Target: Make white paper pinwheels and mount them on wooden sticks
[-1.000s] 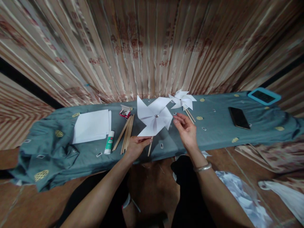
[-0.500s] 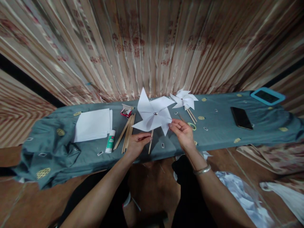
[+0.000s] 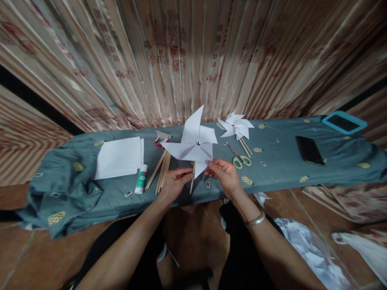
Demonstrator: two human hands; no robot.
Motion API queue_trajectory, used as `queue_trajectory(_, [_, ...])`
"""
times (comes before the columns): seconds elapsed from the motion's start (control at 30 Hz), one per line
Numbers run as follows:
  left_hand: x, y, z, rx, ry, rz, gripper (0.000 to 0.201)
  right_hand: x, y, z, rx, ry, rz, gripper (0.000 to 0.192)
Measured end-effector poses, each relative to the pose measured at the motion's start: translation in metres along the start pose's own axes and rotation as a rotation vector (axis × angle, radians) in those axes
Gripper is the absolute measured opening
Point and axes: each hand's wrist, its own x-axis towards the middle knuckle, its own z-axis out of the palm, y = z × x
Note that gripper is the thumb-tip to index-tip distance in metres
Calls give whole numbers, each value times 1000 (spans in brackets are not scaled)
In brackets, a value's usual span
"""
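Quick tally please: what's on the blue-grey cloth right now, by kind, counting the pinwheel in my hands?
Paper pinwheels: 2, one held by left hand and right hand, one lying
Paper stack: 1
Glue stick: 1
Pin box: 1
Stick bundle: 1, sticks too close to count
Scissors: 1
Phone: 1
Blue-framed tablet: 1
Total: 9

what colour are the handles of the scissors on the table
Light green handles on the small scissors, seen in the head view, lying on the grey-blue tablecloth.
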Motion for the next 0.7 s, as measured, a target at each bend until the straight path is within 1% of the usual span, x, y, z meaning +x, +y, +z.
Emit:
queue_trajectory(0.13, [1, -1, 0, -42, -23, -17, 27, -3, 0, 3, -3, -51, 9, 38])
queue_trajectory(0.27, [1, -2, -2, -12, -51, 18, 29, -6, 1, 8, 21, -110, 38, 38])
queue_trajectory(0.4, [2, -6, -3, 22, -37, 51, 27, -10, -1, 13, -21, -197, 58, 41])
queue_trajectory(0.47, [3, -8, -4, 17, -26, 51, 26, -11, -5, 11, -61, -249, 68, 42])
queue_trajectory(0.53, [3, -9, -5, 4, -10, 40, 26, -10, -11, 4, -89, -267, 67, 44])
queue_trajectory(0.6, [2, -8, -5, -4, 4, 30, 27, -6, -17, -8, -88, -197, 17, 43])
queue_trajectory(0.67, [1, -6, -5, -2, 1, 24, 27, 1, -20, -21, -48, -31, -91, 38])
queue_trajectory(0.7, [1, -5, -5, -1, -1, 24, 26, 5, -21, -27, -26, 75, -156, 35])
